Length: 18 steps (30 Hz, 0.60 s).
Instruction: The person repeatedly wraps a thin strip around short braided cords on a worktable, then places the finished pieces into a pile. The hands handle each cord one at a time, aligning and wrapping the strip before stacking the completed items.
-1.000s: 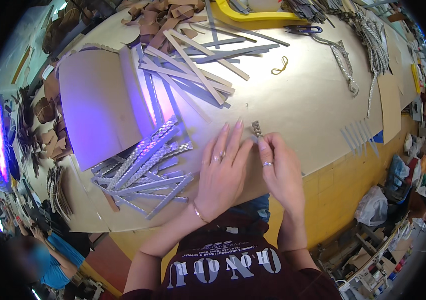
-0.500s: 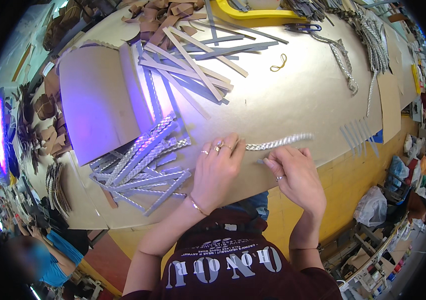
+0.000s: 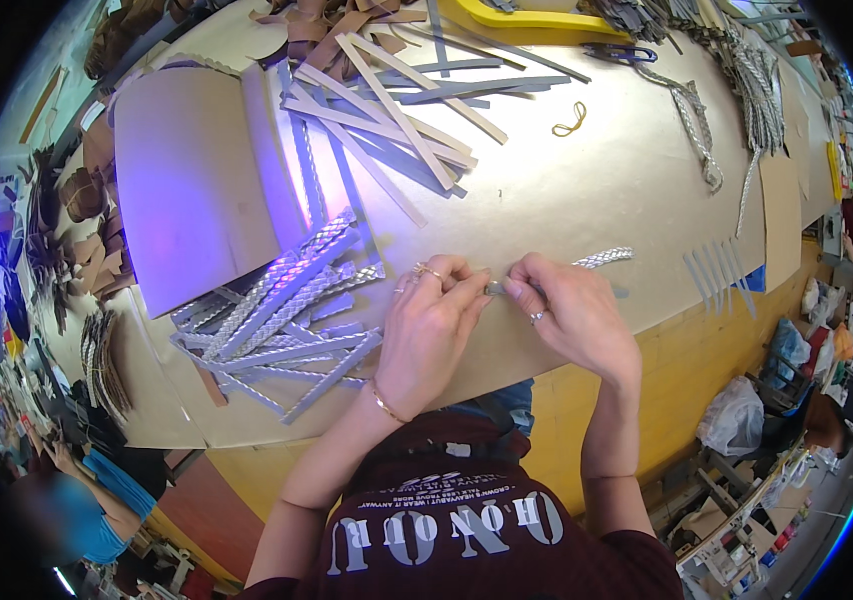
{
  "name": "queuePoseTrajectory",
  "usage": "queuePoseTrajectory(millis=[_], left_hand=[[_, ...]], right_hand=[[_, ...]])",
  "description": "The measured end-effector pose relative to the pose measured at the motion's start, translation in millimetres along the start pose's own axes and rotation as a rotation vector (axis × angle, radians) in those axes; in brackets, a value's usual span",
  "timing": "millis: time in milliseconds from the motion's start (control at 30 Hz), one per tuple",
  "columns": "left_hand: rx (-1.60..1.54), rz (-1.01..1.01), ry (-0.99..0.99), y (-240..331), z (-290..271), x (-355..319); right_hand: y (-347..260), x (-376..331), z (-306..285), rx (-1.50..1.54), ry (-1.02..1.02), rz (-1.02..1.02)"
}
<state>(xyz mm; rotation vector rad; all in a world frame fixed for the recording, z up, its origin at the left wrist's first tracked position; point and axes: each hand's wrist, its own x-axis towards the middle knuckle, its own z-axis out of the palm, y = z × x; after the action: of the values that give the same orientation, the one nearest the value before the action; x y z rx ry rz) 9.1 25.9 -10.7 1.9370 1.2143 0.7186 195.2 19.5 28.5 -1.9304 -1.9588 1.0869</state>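
Above the near edge of the table, my left hand [image 3: 435,320] pinches the small grey end of a silver braided strip. My right hand [image 3: 579,308] is closed close beside it, thumb against the fingers at that end. What it grips is hidden. Past my right knuckles the free end of the silver braided strip [image 3: 604,258] shows; its middle is covered by my hand. A tangled pile of silver braided strips [image 3: 287,315] lies to the left of my left hand.
A brown cardboard sheet [image 3: 187,190] lies at the left. Beyond my hands are loose beige and grey strips [image 3: 402,120], a yellow band [image 3: 570,120], dark snips [image 3: 619,53] and a yellow-handled tool [image 3: 527,18]. Several short grey strips [image 3: 717,277] lie at the right edge. A co-worker [image 3: 112,500] is lower left.
My right hand has moved left and slightly up, closing in on my left fingertips. It now covers the middle of the braid. The blurred free end has become still.
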Motion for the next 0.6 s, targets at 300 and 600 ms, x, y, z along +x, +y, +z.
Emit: queuePoseTrajectory(millis=[300, 600], left_hand=[[0.079, 0.009, 0.031, 2.3, 2.2, -5.1], [0.348, 0.152, 0.030, 7.9, 16.5, -22.2]], right_hand=[[-5.8, -0.5, 2.6, -0.082, 0.026, 0.014], [-6.1, -0.6, 3.6, -0.104, 0.032, -0.005]])
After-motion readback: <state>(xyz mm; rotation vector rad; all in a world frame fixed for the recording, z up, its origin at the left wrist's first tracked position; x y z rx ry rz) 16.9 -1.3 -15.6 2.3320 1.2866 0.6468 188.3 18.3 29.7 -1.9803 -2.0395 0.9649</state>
